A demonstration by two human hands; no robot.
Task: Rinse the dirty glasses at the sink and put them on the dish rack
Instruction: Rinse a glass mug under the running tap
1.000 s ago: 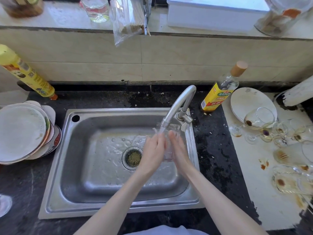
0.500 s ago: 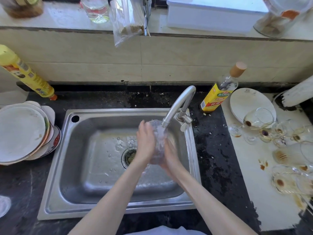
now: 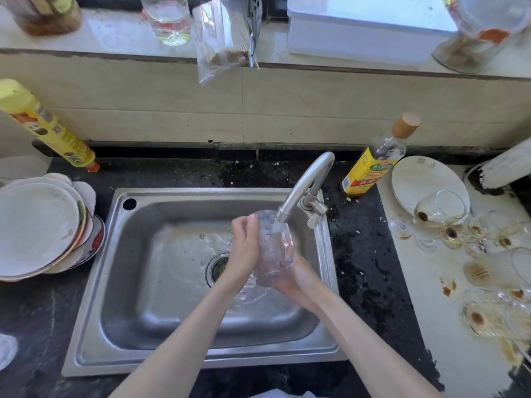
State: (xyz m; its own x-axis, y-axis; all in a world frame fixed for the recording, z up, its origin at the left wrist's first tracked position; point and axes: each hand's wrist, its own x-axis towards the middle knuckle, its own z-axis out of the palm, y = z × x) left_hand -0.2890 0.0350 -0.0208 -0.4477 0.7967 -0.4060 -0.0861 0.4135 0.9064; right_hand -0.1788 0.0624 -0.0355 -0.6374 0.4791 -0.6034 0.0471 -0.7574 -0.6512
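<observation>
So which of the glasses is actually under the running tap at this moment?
The clear glass held between the left hand and right hand over the sink; the stained glasses lie on the right counter.

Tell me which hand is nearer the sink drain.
Left. The left hand is just right of the drain; the right hand sits farther right, beyond the glass.

**Bright daylight, bent edges**

Strong daylight pours in from the top, washing out the sill (image 3: 115, 35) and the white box (image 3: 359, 27). The sink (image 3: 172, 282) shows soft pale reflections and only faint shadows. Wide-angle distortion bows the counter edges and tilts the bottles (image 3: 376, 165) outward. The glass (image 3: 273, 248) and both hands are slightly motion-blurred; corners are softer.
</observation>
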